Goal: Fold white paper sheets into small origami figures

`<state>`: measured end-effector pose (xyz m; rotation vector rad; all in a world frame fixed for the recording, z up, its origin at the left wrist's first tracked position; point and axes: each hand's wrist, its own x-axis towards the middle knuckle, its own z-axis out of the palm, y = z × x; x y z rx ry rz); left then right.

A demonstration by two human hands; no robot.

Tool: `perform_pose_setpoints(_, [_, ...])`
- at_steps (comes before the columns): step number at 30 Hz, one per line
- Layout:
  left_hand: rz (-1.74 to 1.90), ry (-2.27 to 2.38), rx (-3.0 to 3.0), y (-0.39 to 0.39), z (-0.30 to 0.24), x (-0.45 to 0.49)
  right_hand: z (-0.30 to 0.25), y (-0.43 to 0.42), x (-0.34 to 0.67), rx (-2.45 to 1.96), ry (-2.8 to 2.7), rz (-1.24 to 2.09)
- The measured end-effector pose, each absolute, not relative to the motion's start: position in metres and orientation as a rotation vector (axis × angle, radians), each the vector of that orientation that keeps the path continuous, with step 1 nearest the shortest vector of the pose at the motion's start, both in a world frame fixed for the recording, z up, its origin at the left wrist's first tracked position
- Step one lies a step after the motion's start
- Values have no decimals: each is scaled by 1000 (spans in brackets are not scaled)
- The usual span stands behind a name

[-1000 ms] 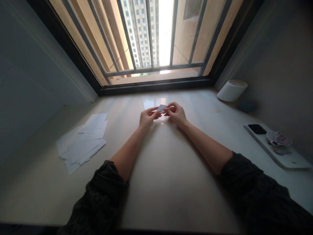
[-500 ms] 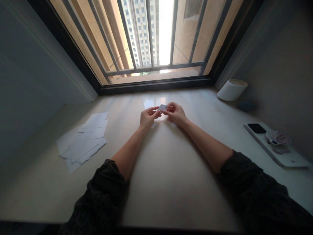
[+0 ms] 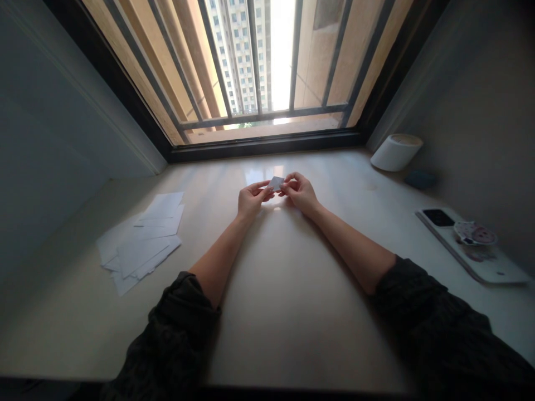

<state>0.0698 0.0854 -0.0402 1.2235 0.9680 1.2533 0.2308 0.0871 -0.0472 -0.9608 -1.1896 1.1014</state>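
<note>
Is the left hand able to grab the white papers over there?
Probably yes: the white papers lie left of the left hand, with nothing seen blocking the way. But it holds a small paper piece, so it might need to let go first.

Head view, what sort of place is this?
Probably a home, at a deep windowsill or desk: a barred window facing a tall building, with loose white papers and a phone on its pale top.

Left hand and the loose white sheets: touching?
Apart. The head view shows a wide strip of pale surface between the left hand and the white sheets.
</note>
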Motion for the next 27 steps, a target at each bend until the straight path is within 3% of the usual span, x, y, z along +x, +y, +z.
perform_pose_setpoints(27, [1177,1031,1369,79,-38,73,-55,87,228,-1080,-1247,919])
